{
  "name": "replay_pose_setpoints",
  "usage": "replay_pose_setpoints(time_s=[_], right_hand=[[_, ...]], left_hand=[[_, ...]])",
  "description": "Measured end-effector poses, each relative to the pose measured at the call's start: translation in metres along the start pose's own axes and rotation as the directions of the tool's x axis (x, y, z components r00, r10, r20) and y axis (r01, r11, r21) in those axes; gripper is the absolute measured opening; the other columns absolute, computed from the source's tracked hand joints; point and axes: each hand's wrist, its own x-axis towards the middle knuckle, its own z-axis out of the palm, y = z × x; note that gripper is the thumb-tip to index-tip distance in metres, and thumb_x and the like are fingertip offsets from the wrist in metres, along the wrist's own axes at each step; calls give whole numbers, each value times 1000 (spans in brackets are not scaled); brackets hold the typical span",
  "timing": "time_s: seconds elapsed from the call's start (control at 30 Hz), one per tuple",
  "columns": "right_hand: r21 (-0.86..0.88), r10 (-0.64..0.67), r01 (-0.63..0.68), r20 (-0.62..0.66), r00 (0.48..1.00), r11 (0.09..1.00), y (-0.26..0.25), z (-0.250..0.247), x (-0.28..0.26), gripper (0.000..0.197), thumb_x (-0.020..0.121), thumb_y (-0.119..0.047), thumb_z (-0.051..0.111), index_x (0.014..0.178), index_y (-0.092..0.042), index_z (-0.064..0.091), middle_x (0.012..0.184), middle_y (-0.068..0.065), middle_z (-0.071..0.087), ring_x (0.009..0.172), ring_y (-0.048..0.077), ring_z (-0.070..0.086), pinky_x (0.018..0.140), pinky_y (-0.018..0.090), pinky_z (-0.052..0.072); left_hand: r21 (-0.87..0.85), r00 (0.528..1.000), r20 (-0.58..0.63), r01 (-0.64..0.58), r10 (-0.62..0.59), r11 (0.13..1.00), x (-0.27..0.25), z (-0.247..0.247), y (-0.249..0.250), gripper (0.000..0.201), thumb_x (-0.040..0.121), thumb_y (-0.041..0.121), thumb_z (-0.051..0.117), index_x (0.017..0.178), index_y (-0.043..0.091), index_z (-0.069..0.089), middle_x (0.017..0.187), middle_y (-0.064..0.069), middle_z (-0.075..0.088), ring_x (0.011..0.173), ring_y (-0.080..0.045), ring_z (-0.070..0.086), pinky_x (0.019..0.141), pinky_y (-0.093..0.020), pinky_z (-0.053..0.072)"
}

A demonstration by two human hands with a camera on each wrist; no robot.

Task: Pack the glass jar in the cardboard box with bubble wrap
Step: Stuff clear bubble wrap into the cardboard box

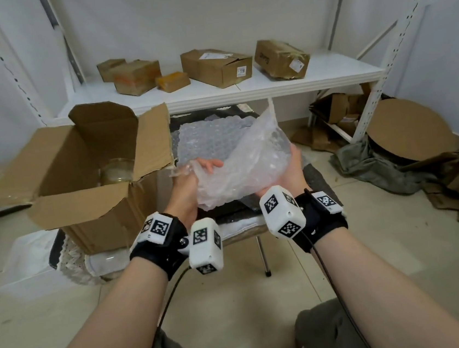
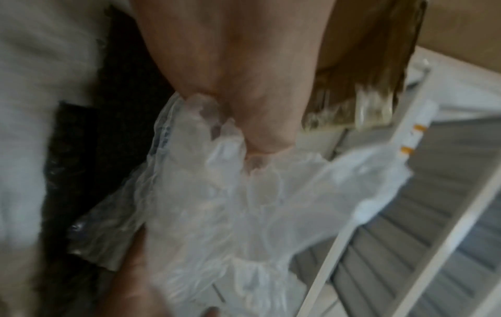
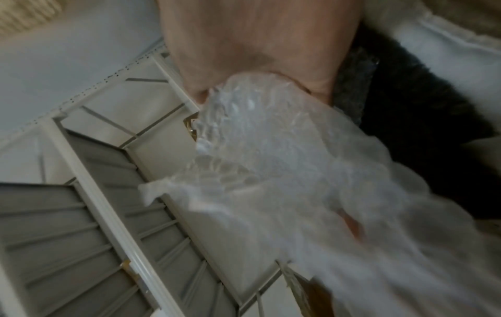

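Both hands raised, left hand [image 1: 188, 183] and right hand [image 1: 291, 171] each gripped the bubble wrap sheet [image 1: 246, 160] — just right of the open cardboard box [image 1: 79, 173].

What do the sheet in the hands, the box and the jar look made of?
Sheet: thin clear plastic bubble wrap, glossy; rows of air cells show and it crumples softly. Box: brown corrugated cardboard, matte, with torn flap edges. Jar: probably clear glass; see-through with a shiny rim, though mostly hidden inside the box.
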Motion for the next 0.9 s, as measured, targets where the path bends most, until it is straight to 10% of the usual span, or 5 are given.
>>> replay_pose_setpoints(time_s=[0.1,0.3,0.4,0.57,0.9], right_hand=[[22,49,-55,217,975,998,2,9,-7,94,77,-86,41,142,-18,48,143,24,52,129,45,51,110,63,35],[-279,176,-180,-37,984,943,6,20,-10,108,62,-50,88,146,-6,37,134,25,56,108,38,68,91,51,55],[-374,123,-196,-208,970,906,-2,10,-7,54,91,-30,67,128,5,47,97,25,66,60,29,73,47,33,58],[-426,101,-167,-172,980,889,-20,3,-17,19,99,-18,54,101,0,59,57,12,68,38,22,64,34,21,47],[-379,138,-184,-146,980,907,-15,5,-15,69,85,-46,65,138,-4,50,122,22,68,108,39,69,96,48,52]], left_hand=[[194,996,-65,-42,56,980,5,5,-12,29,83,0,44,62,16,56,99,-5,73,95,-17,67,97,-39,50],[329,996,86,-34,6,944,4,9,-12,23,78,-12,43,77,-1,64,89,7,63,84,-5,56,81,-28,43],[248,989,146,-1,-36,969,10,4,-15,23,72,-1,51,78,12,69,113,2,67,106,-18,60,91,-33,47],[75,967,235,87,-102,993,15,-4,-17,37,84,42,53,71,9,62,104,-8,70,95,-23,63,87,-38,45],[86,935,141,317,-326,945,21,2,-25,59,82,5,74,132,15,44,119,-12,63,92,-28,70,66,-35,59]])
